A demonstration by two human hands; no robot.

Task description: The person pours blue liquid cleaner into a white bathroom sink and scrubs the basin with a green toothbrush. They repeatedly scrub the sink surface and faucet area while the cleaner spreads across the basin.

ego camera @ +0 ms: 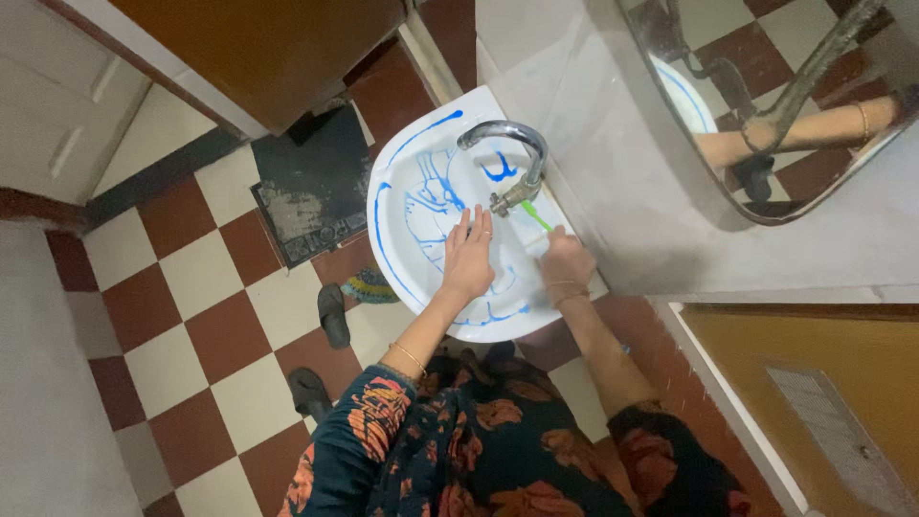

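Observation:
A white washbasin [407, 158] streaked with blue liquid hangs on the wall, with a chrome tap [512, 144] curving over it. My left hand [468, 258] lies flat inside the bowl, fingers together and pointing toward the tap, holding nothing. My right hand [565, 260] rests on the basin's right rim, closed around a green brush [534, 215] whose handle points toward the tap's spout. A bangle sits on each wrist.
The floor is red and white checked tiles. A dark mat [311, 191] lies left of the basin. Dark slippers [333, 314] and a knitted cloth [369, 285] sit under it. A wall mirror [775, 105] hangs at upper right, a wooden door [258, 48] at top.

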